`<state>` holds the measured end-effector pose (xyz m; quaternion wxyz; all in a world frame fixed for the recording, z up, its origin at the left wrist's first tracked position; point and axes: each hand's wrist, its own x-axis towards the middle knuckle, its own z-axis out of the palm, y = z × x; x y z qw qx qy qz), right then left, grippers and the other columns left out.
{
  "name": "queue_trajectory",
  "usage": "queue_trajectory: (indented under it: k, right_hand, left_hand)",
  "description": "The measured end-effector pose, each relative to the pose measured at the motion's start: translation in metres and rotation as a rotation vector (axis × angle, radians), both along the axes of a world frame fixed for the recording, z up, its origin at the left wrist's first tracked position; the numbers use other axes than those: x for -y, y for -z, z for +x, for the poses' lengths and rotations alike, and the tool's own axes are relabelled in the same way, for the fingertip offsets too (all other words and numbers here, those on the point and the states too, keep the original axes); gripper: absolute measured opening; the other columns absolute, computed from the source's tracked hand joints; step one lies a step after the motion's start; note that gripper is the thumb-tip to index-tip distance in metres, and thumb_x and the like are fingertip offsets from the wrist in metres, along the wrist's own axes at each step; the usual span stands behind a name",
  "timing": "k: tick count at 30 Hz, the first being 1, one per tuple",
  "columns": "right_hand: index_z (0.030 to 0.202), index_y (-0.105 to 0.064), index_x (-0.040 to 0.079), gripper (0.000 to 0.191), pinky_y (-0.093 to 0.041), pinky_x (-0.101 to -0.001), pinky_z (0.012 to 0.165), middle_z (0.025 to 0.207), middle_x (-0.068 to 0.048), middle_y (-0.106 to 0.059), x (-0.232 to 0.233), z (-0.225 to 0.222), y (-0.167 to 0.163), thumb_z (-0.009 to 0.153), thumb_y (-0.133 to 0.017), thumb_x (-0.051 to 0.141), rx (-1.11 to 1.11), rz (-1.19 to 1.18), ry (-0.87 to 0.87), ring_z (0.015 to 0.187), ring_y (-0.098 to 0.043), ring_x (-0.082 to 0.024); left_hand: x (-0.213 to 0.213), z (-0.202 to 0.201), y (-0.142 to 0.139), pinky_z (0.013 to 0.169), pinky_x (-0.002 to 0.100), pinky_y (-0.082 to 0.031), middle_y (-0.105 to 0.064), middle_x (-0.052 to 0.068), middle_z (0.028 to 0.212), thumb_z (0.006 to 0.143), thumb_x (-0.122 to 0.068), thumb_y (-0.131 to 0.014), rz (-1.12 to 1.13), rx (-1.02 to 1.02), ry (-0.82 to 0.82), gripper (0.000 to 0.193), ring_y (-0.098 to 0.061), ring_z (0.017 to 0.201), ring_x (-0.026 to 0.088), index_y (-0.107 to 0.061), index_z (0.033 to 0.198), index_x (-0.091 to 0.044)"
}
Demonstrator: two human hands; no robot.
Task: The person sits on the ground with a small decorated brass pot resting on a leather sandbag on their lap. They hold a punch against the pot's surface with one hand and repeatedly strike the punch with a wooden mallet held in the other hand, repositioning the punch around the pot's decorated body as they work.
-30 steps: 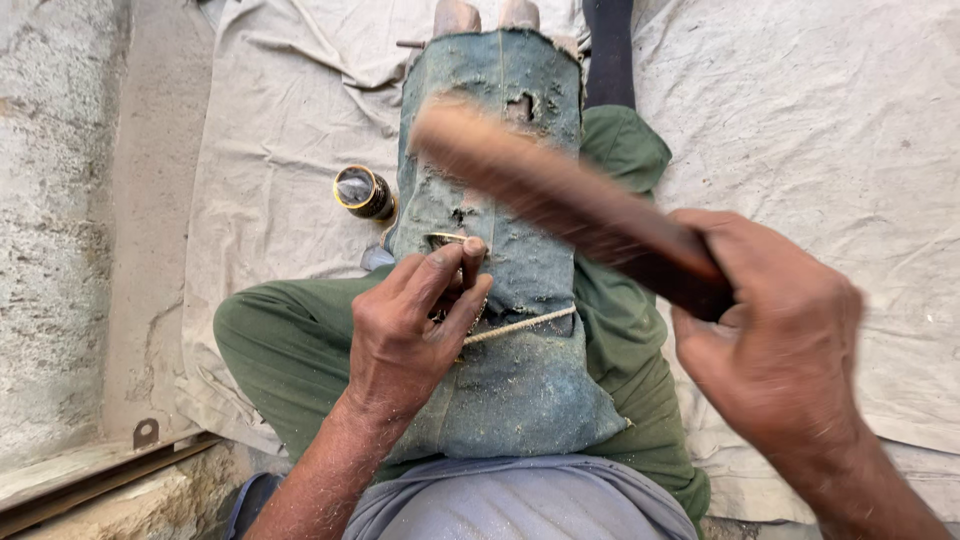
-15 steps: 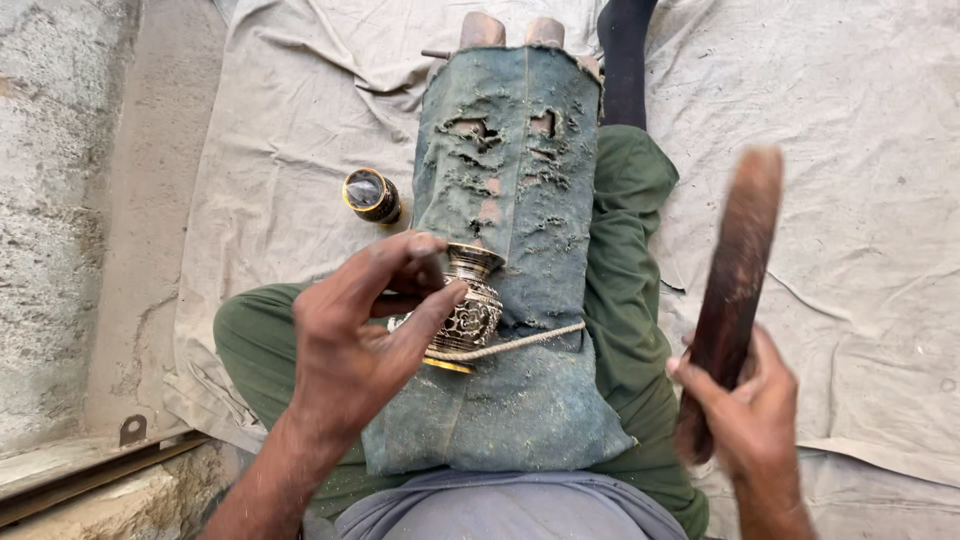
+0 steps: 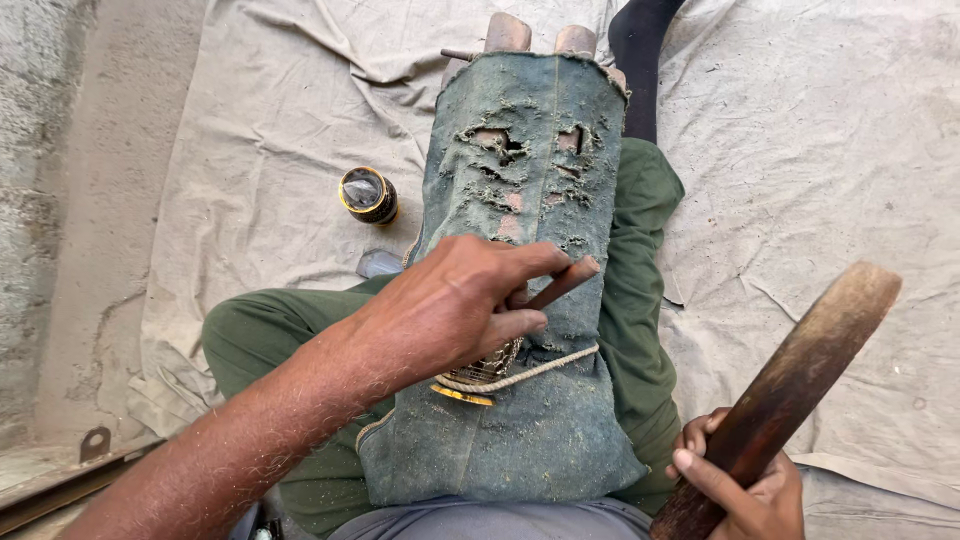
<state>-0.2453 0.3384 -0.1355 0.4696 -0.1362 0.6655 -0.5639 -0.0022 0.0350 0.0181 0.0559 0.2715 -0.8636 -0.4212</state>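
Left hand (image 3: 455, 305) pinches a thin rod (image 3: 562, 282) over the brass piece (image 3: 480, 372) roped to the denim-covered block (image 3: 530, 300), right hand (image 3: 745, 480) grips the wooden baton (image 3: 790, 385) raised aside, so work looks midway.

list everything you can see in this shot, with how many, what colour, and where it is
worn cloth pad: one, blue-green, torn, laid along the lap and over the posts
wooden posts: two ends, brown, poking out above the pad
rope: one, tan, across the pad
metal piece: one, brass-coloured, ornate, mostly hidden under the left hand
small rod: one, brown, in the left hand's fingers
wooden stick: one, dark brown, lower right
small tin: one, dark with a yellow rim, on the sheet
ground sheet: one, beige, under everything
trousers: green
left hand: holds the rod
right hand: grips the stick
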Motion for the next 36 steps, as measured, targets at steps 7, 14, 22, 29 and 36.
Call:
queue_trajectory:
  k: [7,14,22,29,36]
  right_hand:
    - [0.108,-0.062,-0.005,0.045,-0.059,-0.0373,0.071,0.075,-0.016,-0.071,0.033,0.015,-0.053,0.068,-0.082,-0.007,-0.5,0.241,-0.214,0.076,-0.072,-0.021]
    - [0.113,-0.065,-0.003,0.052,-0.058,-0.0345,0.062,0.077,-0.015,-0.072,0.064,0.011,-0.085,0.068,-0.092,-0.004,-0.616,0.366,-0.391,0.067,-0.072,-0.019]
    - [0.097,-0.073,-0.003,0.04,-0.062,-0.0354,0.068,0.078,-0.014,-0.07,0.084,0.007,-0.106,0.067,-0.098,0.001,-0.847,0.591,-0.628,0.068,-0.075,-0.018]
    - [0.093,-0.071,0.002,0.035,-0.061,-0.0355,0.069,0.069,-0.012,-0.07,0.081,0.006,-0.104,0.068,-0.095,0.007,-0.856,0.564,-0.5,0.066,-0.075,-0.018]
    - [0.089,-0.07,0.003,0.029,-0.062,-0.0366,0.061,0.069,-0.011,-0.07,0.067,0.002,-0.095,0.072,-0.093,0.008,-0.789,0.512,-0.399,0.061,-0.075,-0.021]
  left_hand:
    - [0.01,0.006,0.007,0.066,0.045,-0.056,-0.077,0.011,0.087,0.091,-0.014,-0.074,0.03,-0.237,0.152,0.027,-0.075,0.076,0.031,-0.067,0.117,-0.01]
    - [0.014,0.012,0.016,0.069,0.049,-0.055,-0.075,0.016,0.092,0.09,-0.013,-0.074,-0.002,-0.357,0.152,0.035,-0.073,0.083,0.038,-0.063,0.122,-0.005]
    - [0.019,0.013,0.022,0.066,0.05,-0.054,-0.074,0.016,0.082,0.082,-0.014,-0.079,0.015,-0.312,0.186,0.04,-0.073,0.081,0.039,-0.062,0.118,-0.007]
    - [0.023,0.01,0.025,0.061,0.047,-0.054,-0.074,0.01,0.074,0.075,-0.018,-0.085,0.051,-0.332,0.215,0.048,-0.075,0.073,0.031,-0.063,0.117,-0.011]
    - [0.031,0.009,0.029,0.058,0.048,-0.052,-0.072,0.01,0.072,0.074,-0.017,-0.086,0.032,-0.308,0.279,0.052,-0.072,0.07,0.033,-0.064,0.121,-0.013]
